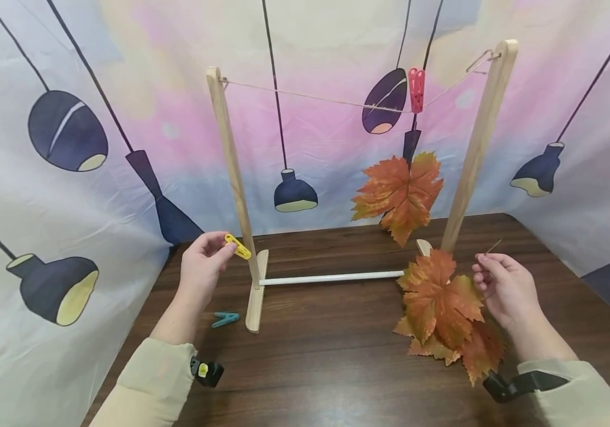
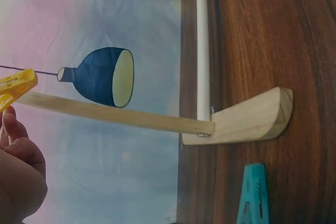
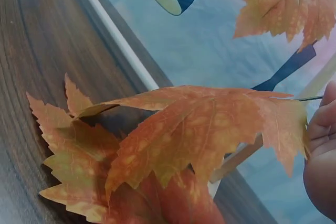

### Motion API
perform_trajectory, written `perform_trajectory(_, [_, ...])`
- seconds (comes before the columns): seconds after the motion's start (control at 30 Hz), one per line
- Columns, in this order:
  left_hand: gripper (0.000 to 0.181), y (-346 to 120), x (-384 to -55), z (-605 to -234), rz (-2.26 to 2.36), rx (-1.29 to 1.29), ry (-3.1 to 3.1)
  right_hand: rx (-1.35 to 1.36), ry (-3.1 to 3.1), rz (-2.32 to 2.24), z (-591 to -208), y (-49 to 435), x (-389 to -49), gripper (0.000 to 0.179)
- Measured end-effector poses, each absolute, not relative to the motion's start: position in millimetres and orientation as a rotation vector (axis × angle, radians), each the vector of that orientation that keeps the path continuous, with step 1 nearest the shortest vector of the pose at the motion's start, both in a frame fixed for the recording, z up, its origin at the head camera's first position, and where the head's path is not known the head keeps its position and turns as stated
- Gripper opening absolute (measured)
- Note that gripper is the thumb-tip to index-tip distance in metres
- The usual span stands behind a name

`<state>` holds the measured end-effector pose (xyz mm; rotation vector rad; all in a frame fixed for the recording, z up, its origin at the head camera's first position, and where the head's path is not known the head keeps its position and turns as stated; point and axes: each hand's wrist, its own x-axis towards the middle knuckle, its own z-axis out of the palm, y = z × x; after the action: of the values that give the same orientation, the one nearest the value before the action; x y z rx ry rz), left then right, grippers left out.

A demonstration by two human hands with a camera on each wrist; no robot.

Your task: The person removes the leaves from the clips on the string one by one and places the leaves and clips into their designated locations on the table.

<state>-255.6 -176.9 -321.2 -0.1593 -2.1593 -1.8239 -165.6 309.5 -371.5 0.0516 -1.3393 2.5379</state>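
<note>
My left hand [image 1: 203,261] pinches a yellow clothespin [image 1: 238,247] beside the stand's left post; the left wrist view shows the same yellow clothespin [image 2: 18,87] at its left edge. My right hand [image 1: 508,287] pinches the thin stem of an orange artificial leaf [image 1: 438,296], whose blade spreads to the left, seen close in the right wrist view [image 3: 210,124]. Beneath it, more orange leaves [image 1: 483,350] lie on the table. A red clothespin [image 1: 416,90] sits on the twine [image 1: 315,98], and another orange leaf [image 1: 403,193] hangs below it.
Two wooden posts [image 1: 232,172] on foot pieces carry the twine, with a white rod [image 1: 331,278] joining them low down. A teal clothespin [image 1: 225,319] lies on the dark wooden table [image 1: 305,362] near the left foot. A printed cloth backdrop [image 1: 177,89] stands behind.
</note>
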Motion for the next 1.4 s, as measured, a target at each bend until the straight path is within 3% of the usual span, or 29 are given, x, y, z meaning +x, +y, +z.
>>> perform_trajectory(0.17, [0.030, -185, -254, -329, -1.782, -0.178, -2.229, 0.051, -1.332, 2.530, -381, 313, -163, 0.018])
perform_trajectory(1.4, [0.035, -221, -242, -379, -1.716, 0.003, -2.377, -0.061, -1.407, 2.507, -405, 324, -158, 0.014])
